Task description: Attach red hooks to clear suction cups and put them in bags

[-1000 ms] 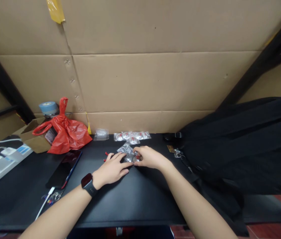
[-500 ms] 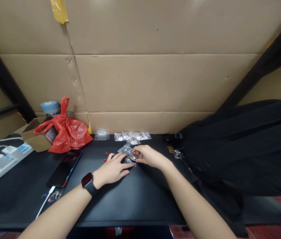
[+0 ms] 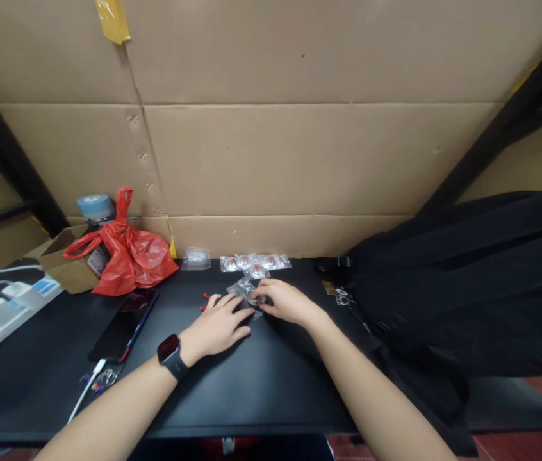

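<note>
- left hand (image 3: 218, 325)?
- fingers spread, touching the bag (image 3: 239, 286).
- right hand (image 3: 286, 301)?
- pinching the disc (image 3: 252, 298), shifted left since last frame, so it overlaps the bag; in or on, can't tell.
- beyond?
- packs (image 3: 257, 270).

Looks like a makeshift workstation, more workshop than home: walled with cardboard panels (image 3: 271, 160), patched with yellow tape (image 3: 113, 22), braced by dark bars (image 3: 485, 137), furnished with a black-topped table (image 3: 261, 384), wired with a white power strip (image 3: 14, 313), floored in reddish tile (image 3: 525, 446), and holding a smartphone (image 3: 124, 326) and black backpack (image 3: 468, 275).
</note>
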A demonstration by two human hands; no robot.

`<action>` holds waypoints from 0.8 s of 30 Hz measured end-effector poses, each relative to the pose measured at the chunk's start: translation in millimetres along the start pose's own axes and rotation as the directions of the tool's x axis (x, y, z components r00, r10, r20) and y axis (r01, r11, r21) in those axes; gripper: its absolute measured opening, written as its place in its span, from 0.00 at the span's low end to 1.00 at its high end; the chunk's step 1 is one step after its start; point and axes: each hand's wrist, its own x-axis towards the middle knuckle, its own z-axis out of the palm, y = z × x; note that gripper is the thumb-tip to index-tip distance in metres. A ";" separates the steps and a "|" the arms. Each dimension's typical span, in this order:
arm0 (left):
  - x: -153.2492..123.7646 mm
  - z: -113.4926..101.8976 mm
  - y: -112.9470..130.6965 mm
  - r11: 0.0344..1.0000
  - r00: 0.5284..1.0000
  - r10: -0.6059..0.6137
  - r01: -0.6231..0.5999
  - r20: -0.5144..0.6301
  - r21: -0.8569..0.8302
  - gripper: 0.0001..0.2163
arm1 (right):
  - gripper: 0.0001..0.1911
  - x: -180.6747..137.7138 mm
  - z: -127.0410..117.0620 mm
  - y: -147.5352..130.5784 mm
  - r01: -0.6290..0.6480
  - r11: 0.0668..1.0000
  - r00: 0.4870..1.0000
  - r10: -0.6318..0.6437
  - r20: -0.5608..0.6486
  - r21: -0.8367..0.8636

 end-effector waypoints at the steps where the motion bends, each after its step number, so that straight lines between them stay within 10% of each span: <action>1: 0.3 0.1 0.4 1.000 1.000 -0.003 0.003 -0.010 0.010 0.21 | 0.11 0.3 -0.2 0.8 -0.002 1.000 1.000 0.002 0.000 -0.005; 24: 0.7 1.6 2.3 0.998 0.999 -0.035 0.037 -0.033 0.043 0.24 | 0.15 0.2 -3.3 6.3 -0.030 0.999 0.999 0.029 0.030 0.034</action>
